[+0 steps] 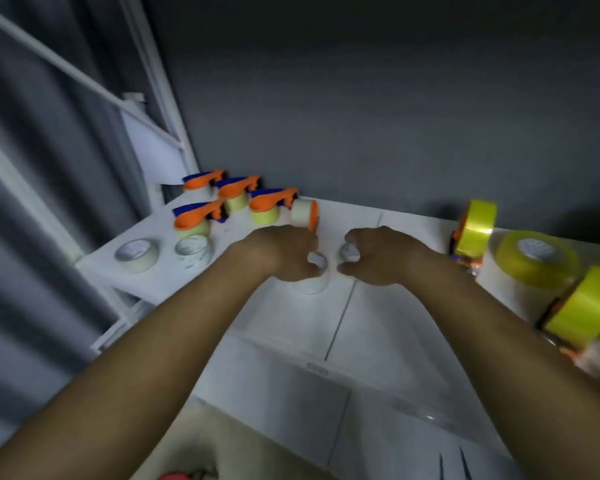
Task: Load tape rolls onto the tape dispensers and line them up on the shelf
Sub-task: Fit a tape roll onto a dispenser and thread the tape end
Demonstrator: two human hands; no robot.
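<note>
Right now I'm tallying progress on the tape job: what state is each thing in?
left hand: gripping a white tape roll on the shelf
right hand: fingers curled round a small whitish piece, too blurred to name
four orange dispensers: loaded, standing upright
fifth dispenser: loaded, lying on its side
two loose pale rolls: lying flat, unloaded
yellow rolls: at right, one flat, others on edge
</note>
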